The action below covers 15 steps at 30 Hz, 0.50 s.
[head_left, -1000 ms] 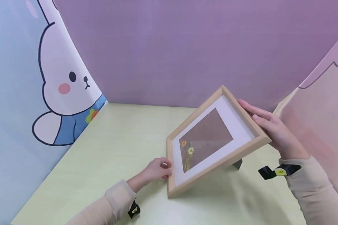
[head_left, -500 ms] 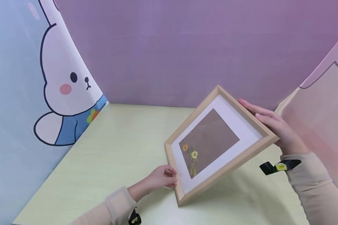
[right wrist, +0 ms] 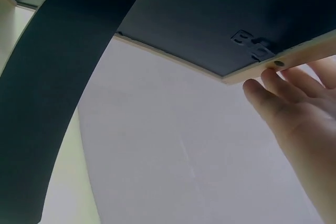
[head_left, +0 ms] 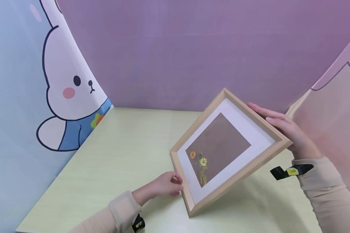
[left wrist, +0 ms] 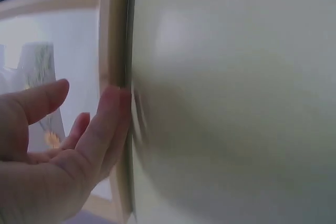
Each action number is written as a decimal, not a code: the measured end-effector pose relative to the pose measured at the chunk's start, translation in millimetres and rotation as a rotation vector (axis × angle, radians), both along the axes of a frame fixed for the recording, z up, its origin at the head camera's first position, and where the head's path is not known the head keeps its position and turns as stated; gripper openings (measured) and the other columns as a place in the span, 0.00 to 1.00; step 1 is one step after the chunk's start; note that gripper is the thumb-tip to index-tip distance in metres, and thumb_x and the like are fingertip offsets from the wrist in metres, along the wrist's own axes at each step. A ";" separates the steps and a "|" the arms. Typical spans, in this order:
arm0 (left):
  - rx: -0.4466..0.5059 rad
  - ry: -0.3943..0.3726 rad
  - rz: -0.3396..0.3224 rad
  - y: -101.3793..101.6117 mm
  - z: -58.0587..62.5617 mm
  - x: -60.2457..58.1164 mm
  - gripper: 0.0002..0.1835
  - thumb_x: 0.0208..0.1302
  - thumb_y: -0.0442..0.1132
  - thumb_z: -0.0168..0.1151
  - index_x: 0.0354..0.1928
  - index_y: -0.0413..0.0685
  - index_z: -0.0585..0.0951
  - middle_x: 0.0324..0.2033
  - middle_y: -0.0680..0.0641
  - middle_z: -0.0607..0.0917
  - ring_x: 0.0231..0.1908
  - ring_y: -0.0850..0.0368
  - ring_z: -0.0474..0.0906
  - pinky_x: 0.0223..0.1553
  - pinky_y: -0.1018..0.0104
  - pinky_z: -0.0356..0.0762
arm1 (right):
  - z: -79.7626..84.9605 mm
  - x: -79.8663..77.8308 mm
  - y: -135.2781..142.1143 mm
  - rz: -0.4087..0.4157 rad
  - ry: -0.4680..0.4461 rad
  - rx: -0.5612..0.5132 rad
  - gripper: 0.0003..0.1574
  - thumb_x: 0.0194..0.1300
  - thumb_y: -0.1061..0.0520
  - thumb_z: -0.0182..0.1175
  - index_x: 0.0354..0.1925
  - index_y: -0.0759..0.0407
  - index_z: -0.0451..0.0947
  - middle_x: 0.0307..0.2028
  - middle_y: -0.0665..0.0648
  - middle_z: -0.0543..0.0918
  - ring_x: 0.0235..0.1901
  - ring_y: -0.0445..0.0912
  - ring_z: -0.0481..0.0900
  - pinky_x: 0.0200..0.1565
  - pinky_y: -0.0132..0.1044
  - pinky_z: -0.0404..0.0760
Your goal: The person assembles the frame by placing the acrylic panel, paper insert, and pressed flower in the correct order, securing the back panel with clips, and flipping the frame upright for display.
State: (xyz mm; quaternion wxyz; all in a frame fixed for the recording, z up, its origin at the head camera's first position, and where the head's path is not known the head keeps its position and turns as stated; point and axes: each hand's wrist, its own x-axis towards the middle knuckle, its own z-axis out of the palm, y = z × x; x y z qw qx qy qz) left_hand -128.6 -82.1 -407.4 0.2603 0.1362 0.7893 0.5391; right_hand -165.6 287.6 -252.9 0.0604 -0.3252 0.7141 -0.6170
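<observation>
A light wooden picture frame leans back over the table, one corner toward me. Behind its glass, a white mat borders a brown picture with orange and yellow flowers at its lower left. My left hand touches the lower left edge. In the left wrist view, the fingers of that hand press the frame's outer side, thumb apart. My right hand lies along the upper right edge, fingers extended. The right wrist view shows its fingertips against the wooden side, below the dark backing and a black easel leg.
A pale green table carries the frame. Behind it rises a purple wall; a blue panel with a cartoon rabbit stands at left, a pinkish panel at right. A metal hanger sits on the frame's back.
The frame has turned, its near corner swinging right and toward me and its right corner moving right. Both hands have kept contact, and the easel leg has gone out of sight in the head view.
</observation>
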 end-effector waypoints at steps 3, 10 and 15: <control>-0.073 0.049 -0.017 -5.1 1.3 -14.2 0.09 0.58 0.33 0.61 0.38 0.37 0.74 0.34 0.43 0.78 0.29 0.51 0.79 0.32 0.62 0.78 | 0.9 0.8 1.6 -0.002 -0.001 -0.016 0.30 0.70 0.64 0.34 0.69 0.59 0.53 0.66 0.52 0.60 0.53 0.46 0.68 0.41 0.34 0.73; -0.172 0.198 0.137 -15.8 0.5 -54.1 0.14 0.61 0.34 0.58 0.47 0.35 0.72 0.47 0.37 0.75 0.29 0.49 0.77 0.28 0.61 0.77 | -0.1 10.6 3.0 0.002 0.061 -0.117 0.28 0.71 0.68 0.30 0.67 0.69 0.52 0.65 0.55 0.64 0.61 0.43 0.63 0.52 0.29 0.68; -0.210 0.294 0.218 -17.3 -2.5 -74.1 0.24 0.61 0.33 0.57 0.57 0.31 0.66 0.56 0.31 0.68 0.47 0.38 0.73 0.44 0.53 0.74 | -2.3 25.4 4.7 0.061 0.059 -0.229 0.28 0.71 0.70 0.27 0.67 0.71 0.49 0.65 0.56 0.63 0.63 0.44 0.60 0.56 0.30 0.64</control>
